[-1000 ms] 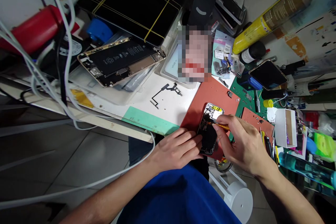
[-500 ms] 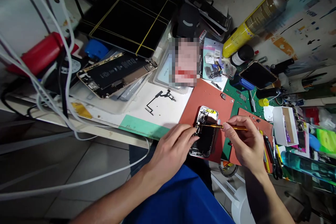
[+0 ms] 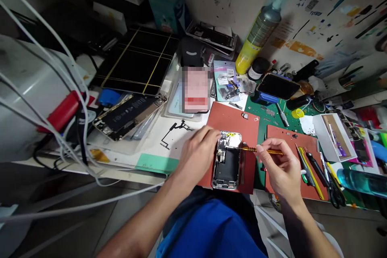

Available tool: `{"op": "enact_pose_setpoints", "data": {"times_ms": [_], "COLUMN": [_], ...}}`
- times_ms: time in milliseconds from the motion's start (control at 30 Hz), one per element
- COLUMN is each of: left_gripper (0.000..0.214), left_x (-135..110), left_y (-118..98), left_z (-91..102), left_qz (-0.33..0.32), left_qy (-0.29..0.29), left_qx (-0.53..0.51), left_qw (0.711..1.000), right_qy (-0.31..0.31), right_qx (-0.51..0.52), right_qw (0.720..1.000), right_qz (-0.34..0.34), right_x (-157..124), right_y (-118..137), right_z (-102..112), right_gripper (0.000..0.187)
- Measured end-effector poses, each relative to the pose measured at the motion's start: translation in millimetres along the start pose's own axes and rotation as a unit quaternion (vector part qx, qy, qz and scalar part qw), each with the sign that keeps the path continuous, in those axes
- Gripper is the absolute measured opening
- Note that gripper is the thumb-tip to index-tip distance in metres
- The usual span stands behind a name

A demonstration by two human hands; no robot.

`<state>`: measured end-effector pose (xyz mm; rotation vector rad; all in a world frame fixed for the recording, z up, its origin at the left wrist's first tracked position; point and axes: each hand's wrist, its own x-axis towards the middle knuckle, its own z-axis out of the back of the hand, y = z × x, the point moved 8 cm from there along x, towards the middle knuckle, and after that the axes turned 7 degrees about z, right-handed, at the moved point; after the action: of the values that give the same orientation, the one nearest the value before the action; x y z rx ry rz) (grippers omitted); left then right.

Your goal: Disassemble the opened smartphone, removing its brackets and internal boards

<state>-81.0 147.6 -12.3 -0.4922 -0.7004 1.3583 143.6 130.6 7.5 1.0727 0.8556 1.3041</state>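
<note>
An opened phone (image 3: 229,167) lies on a reddish-brown mat (image 3: 208,177), its black battery and inner boards exposed. My left hand (image 3: 198,151) is at the phone's upper left edge, fingers bent and pressed together; whatever may be between the fingertips is hidden. Between the thumb and fingers of my right hand (image 3: 279,169) is a golden screwdriver (image 3: 250,150), held almost level. Its thin tip points left, over the right part of the phone near the battery's top. A black flex cable (image 3: 172,131) rests on the white surface to the left.
Left stands another opened phone (image 3: 130,115) on plastic trays, beside white cables (image 3: 87,157). A yellow spray can (image 3: 252,44) stands behind. To the right are a second reddish mat (image 3: 281,161) with small parts, pliers-like black-handled scissors (image 3: 336,197), tweezers (image 3: 311,173) and a blue bottle (image 3: 359,180).
My left hand has shifted up along the phone to its upper left edge. The screwdriver tip has drawn back rightward from the phone's left side. The camera view has tilted upward.
</note>
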Motion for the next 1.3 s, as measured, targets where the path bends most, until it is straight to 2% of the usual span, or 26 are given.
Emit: {"op": "enact_pose_setpoints", "data": {"times_ms": [133,233,500,667,867,1000,1133,1300], "left_gripper": [0.019,0.022,0.031,0.033,0.051,0.05,0.047,0.048], "left_x": [35,50,50,45,23,-6,-42,-66], "left_y": [-1,-1,2,1,6,8,0,-16], "left_z": [-9.5,-19.1,-28.3,-26.6,-17.4,-2.7,8.2,-4.7], "left_qz": [0.023,0.018,0.004,0.005,-0.009,-0.02,-0.055,-0.103], "left_qy": [0.001,0.0,-0.035,-0.023,0.031,-0.004,-0.041,0.019], "left_qx": [0.143,0.177,0.192,0.175,0.104,0.047,0.04,0.096], "left_qw": [0.989,0.984,0.981,0.984,0.994,0.999,0.997,0.99], "right_qy": [-0.017,-0.011,-0.014,-0.047,-0.092,-0.118,-0.136,-0.119], "right_qx": [-0.016,-0.018,-0.012,-0.035,-0.064,-0.079,-0.082,-0.161], "right_qw": [1.0,1.0,1.0,0.998,0.993,0.99,0.987,0.98], "right_qz": [-0.005,-0.009,-0.015,-0.015,-0.026,-0.025,-0.013,0.014], "right_x": [-12,-20,-27,-34,-55,-65,-72,-74], "right_y": [-6,-11,-17,-15,-19,-21,-24,-32], "right_z": [8,9,21,36,56,61,55,38], "right_gripper": [0.018,0.019,0.016,0.016,0.019,0.022,0.019,0.014]}}
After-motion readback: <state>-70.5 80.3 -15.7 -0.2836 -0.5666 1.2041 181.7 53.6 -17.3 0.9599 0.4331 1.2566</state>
